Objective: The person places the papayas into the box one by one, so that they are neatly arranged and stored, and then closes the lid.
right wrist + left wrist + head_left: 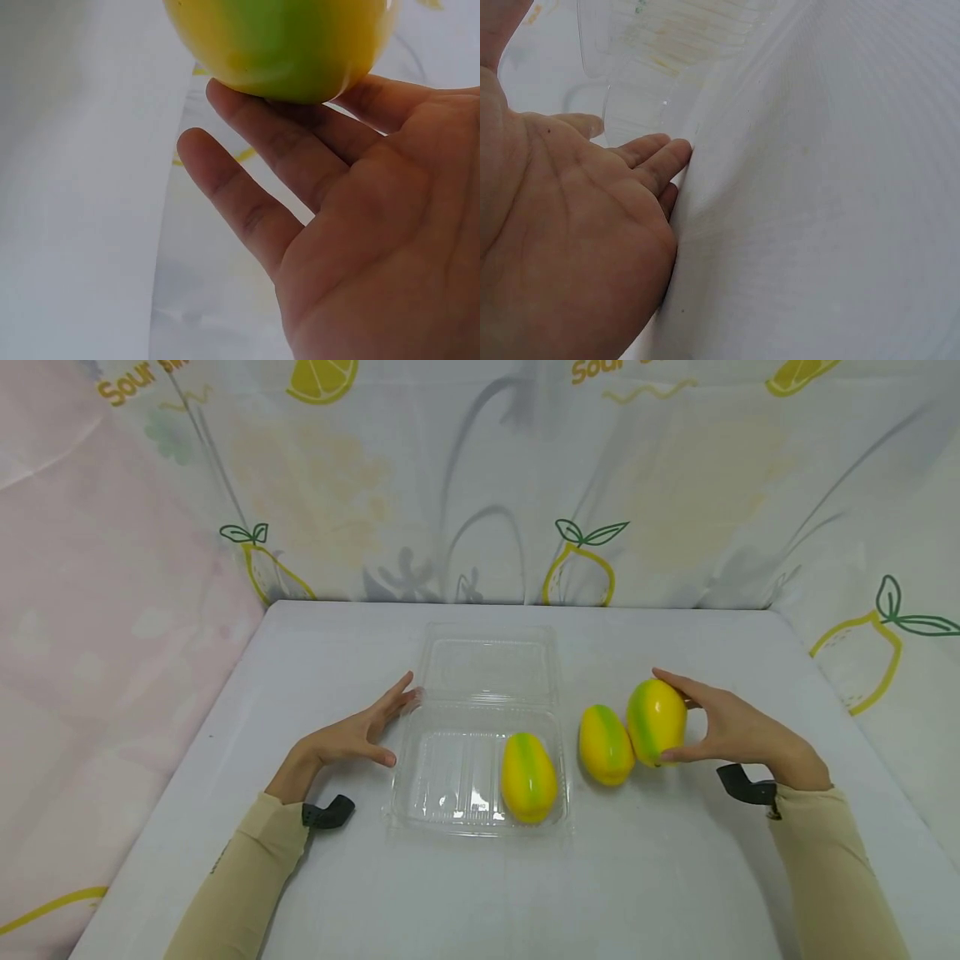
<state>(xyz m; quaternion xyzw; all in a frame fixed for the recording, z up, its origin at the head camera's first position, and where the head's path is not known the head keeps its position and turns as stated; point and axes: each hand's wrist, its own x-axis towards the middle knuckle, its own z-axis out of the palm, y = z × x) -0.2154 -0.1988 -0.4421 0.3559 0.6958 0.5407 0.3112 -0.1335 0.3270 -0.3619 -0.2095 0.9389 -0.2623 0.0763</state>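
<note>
A clear plastic clamshell box [442, 777] lies with its lid [487, 664] folded back, away from me. One glossy yellow fruit with a green stripe [528, 781], mango-like in shape, sits at the right side of its base. My left hand [360, 731] is beside the box's left edge, fingers spread and fingertips right at the rim; its palm shows in the left wrist view. My right hand [738, 731] holds a second such fruit [654, 717] between thumb and fingers. In the right wrist view, fingertips [225, 94] meet the fruit's underside. A third fruit [604, 747] lies immediately left of the held one.
The white table [480, 902] ends at the back against a hanging cloth [480, 485] printed with lemons. Another cloth [112, 610], pinkish, hangs along the left side. A black wrist mount [330, 812] is on the left sleeve, another [750, 789] on the right.
</note>
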